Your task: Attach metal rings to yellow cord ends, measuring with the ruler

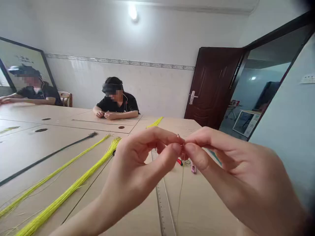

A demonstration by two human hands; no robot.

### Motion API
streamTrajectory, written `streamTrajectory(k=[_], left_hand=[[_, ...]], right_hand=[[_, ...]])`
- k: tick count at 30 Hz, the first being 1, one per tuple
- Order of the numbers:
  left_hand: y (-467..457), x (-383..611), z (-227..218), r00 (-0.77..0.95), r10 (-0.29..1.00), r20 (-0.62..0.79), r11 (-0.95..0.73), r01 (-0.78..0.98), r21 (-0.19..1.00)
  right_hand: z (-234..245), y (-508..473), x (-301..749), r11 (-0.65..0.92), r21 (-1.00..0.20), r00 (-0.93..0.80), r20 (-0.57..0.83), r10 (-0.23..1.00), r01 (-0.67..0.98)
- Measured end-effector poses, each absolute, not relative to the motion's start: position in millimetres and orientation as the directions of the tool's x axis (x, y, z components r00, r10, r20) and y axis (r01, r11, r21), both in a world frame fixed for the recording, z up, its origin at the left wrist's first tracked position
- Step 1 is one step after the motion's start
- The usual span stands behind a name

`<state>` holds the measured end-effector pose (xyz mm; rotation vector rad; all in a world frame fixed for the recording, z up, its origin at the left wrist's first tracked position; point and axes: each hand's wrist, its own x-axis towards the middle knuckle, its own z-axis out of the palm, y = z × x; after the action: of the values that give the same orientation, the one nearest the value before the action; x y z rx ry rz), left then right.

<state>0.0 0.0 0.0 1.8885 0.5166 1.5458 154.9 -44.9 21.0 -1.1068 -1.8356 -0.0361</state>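
Both my hands are raised above the wooden table (29, 147), fingertips meeting in a pinch. My left hand (137, 167) and my right hand (228, 167) hold a small ring-like piece (178, 136) between thumbs and forefingers. A thin pale thread (181, 183) hangs down from the pinch toward the table. A clear ruler (163, 203) lies on the table below my hands. Small red and pink items (193, 167) lie just behind my fingers.
Long bundles of yellow cord (73, 186) and a dark cord (49, 157) stretch across the table at left. A person in black (115, 103) sits at the far side; another person (31, 90) sits at far left. A dark door (211, 85) stands open at right.
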Motion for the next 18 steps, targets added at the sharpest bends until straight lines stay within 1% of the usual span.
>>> streamTrajectory(k=[4, 8, 13, 15, 18], left_hand=[[-1, 3, 3, 0.237, 0.670, 0.703, -0.712, -0.063, 0.699], [0, 2, 3, 0.266, 0.667, 0.696, -0.702, -0.090, 0.707], [4, 1, 4, 0.269, 0.689, 0.673, -0.679, -0.086, 0.729], [7, 1, 5, 0.318, 0.702, 0.637, -0.633, -0.130, 0.763], [12, 0, 4, 0.434, 0.709, 0.557, -0.506, -0.237, 0.829]], right_hand=[[26, -46, 153, 0.583, -0.425, -0.115, 0.733, 0.671, 0.692], [26, -45, 153, 0.604, -0.403, -0.132, 0.749, 0.649, 0.687], [20, -42, 152, 0.562, -0.374, -0.066, 0.788, 0.612, 0.737], [17, -40, 152, 0.574, -0.341, -0.074, 0.813, 0.577, 0.744], [14, -39, 153, 0.626, -0.283, -0.125, 0.841, 0.526, 0.727]])
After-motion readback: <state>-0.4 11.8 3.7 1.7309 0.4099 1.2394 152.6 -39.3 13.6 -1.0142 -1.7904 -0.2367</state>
